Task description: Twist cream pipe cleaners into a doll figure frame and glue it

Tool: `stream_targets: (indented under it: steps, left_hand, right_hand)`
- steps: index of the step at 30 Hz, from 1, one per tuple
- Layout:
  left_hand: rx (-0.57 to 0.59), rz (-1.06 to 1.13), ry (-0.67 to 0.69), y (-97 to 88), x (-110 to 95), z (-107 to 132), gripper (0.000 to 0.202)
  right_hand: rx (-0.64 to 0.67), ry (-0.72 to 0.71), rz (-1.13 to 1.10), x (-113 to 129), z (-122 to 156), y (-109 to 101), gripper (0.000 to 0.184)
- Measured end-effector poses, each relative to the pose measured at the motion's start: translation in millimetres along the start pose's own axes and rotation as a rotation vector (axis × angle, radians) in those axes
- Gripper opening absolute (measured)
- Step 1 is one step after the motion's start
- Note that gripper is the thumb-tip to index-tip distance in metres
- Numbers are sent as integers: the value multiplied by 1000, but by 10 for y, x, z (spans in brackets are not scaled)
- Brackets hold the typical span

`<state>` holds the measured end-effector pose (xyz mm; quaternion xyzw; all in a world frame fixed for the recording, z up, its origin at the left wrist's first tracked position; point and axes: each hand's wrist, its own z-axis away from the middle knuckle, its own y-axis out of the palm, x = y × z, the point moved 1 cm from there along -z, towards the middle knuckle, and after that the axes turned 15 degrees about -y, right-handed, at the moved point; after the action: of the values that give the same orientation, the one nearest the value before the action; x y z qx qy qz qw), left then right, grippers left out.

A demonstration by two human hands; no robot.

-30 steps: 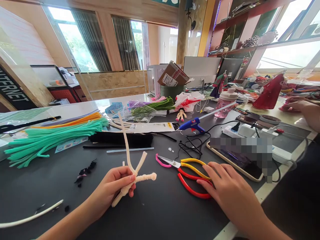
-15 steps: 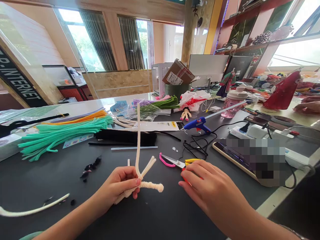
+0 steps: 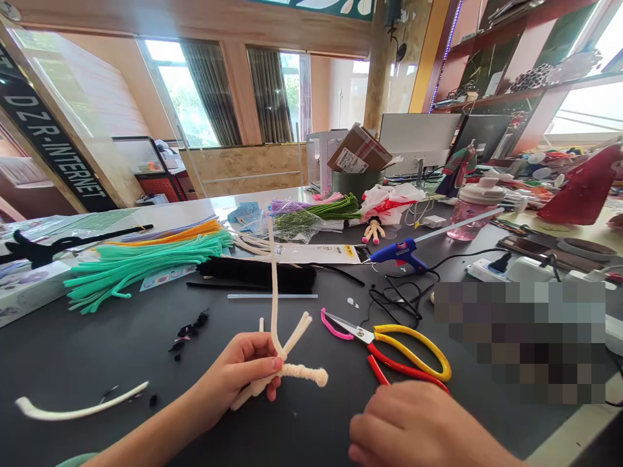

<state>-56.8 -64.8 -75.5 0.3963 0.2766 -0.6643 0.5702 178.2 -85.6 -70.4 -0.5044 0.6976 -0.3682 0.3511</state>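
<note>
My left hand [image 3: 257, 366] pinches a figure of cream pipe cleaners [image 3: 304, 373]. One long straight stem stands up from it, two short ends fan out beside that, and a coiled limb with a rounded tip points right. My right hand [image 3: 413, 425] is curled, knuckles up, low at the right; its fingertips are hidden, so whatever it may hold does not show. Just beyond it lie scissors [image 3: 413, 344] with one yellow and one red handle, blades apart; the hand covers part of the red loop. A bent pink pipe cleaner piece [image 3: 335, 326] lies by the blade tips.
Green pipe cleaners [image 3: 146, 266], a black bundle [image 3: 263, 274] and a clear glue stick [image 3: 272, 296] lie behind the left hand. A blue glue gun [image 3: 399, 254] with a trailing cord, a small doll [image 3: 374, 230] and a pink bottle [image 3: 474, 211] stand farther back. A cream strip [image 3: 82, 412] lies left.
My right hand has drawn back toward me from the scissors and curled, uncovering most of their handles. My left hand keeps its hold on the figure. The view has shifted slightly.
</note>
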Motion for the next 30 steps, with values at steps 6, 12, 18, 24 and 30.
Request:
stream_targets:
  steps: [6, 12, 18, 24, 30]
  left_hand:
    - [64, 9, 43, -49, 76, -78, 27]
    - [100, 40, 79, -60, 76, -66, 21]
    - [100, 34, 88, 14, -22, -64, 17]
    - [114, -68, 101, 17, -168, -102, 19]
    - [198, -265, 70, 37, -421, -124, 14]
  right_hand:
    - [122, 171, -167, -366, -285, -207, 14]
    - [77, 227, -336, -476, -525, -78, 10]
    - [-84, 369, -519, -516, -609, 0, 14]
    - [-161, 584, -867, -710, -516, 124, 19]
    - [-289, 649, -1133, -834, -470, 205, 20]
